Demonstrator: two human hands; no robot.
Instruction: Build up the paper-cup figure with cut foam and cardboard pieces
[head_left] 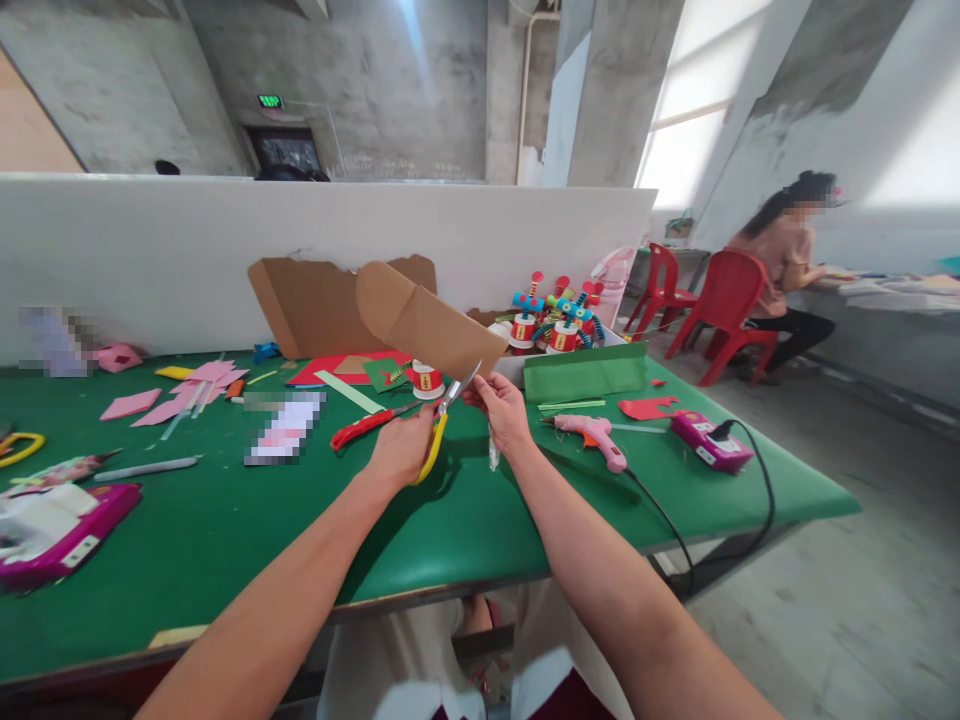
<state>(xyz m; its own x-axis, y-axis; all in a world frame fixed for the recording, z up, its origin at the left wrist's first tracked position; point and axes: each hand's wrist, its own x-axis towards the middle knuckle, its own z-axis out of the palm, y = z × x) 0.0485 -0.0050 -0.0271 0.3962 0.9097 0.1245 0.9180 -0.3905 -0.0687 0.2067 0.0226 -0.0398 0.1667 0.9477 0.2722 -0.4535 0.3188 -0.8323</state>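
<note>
My left hand [405,445] is closed around the yellow handles of a pair of scissors [455,393]. Their blades point up and away, at the lower edge of a brown cardboard piece [427,320]. Thumb and fingers of my right hand [501,408] pinch the near corner of that cardboard, which is raised above the table with its rounded end tilted up to the left. Whether the blades bite into the card I cannot tell. Just left of my left hand lies a red-handled knife [365,428]. A red and white paper cup [427,381] stands behind the scissors.
On the green table [480,545] lie a pink glue gun [592,437], a magenta power strip [712,442], pink paper pieces [187,392] and a green folded sheet [585,373]. Cup figures [559,320] sit in a box behind. A white partition [150,250] borders the back. One person sits far right.
</note>
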